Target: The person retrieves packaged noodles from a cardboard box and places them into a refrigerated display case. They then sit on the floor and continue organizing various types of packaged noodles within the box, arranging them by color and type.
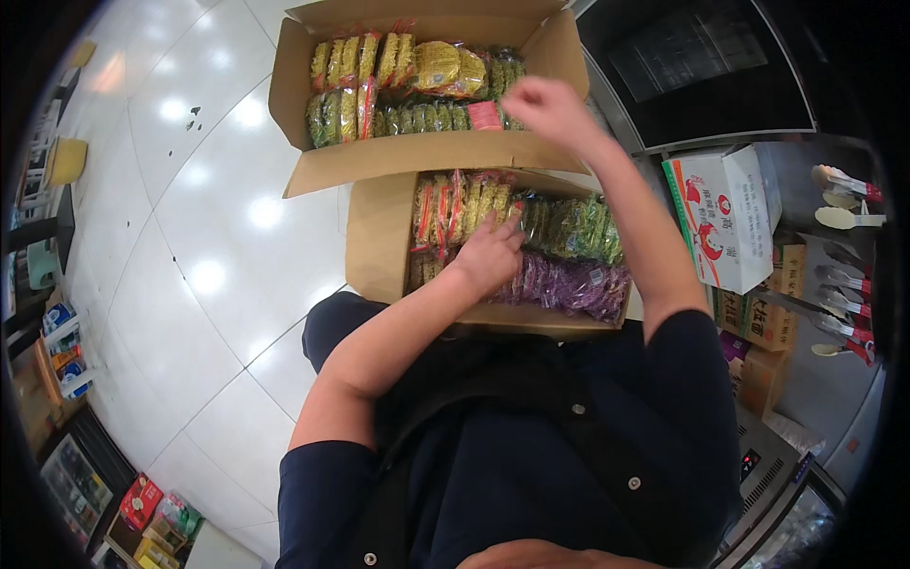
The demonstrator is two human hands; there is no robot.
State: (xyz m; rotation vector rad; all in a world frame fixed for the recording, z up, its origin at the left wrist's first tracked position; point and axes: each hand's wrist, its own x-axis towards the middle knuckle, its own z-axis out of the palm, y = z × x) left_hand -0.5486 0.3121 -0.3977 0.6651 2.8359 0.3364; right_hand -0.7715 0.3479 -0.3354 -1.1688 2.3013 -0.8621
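My left hand (490,252) lies over the near cardboard box (380,235), its fingers touching a row of yellow noodle packs (473,206) in clear wrap with red edges. Its thumb side is hidden, so a grip on a pack is not clear. Green noodle packs (583,227) stand to the right in that row. Purple noodle packs (576,284) fill the row closest to me. Curled and blurred by motion, my right hand (544,103) is above the right end of the far cardboard box (398,171). Yellow packs (437,64), green packs (426,119) and a pink-red packet (485,115) sit in that box.
To the right, a white printed carton (721,213) stands by stacked brown cartons (771,306). Tongs with red handles (846,277) hang beyond. A dark glass-fronted appliance (697,71) is at upper right. Pale floor tiles (213,284) with small dark scraps (192,121) lie left.
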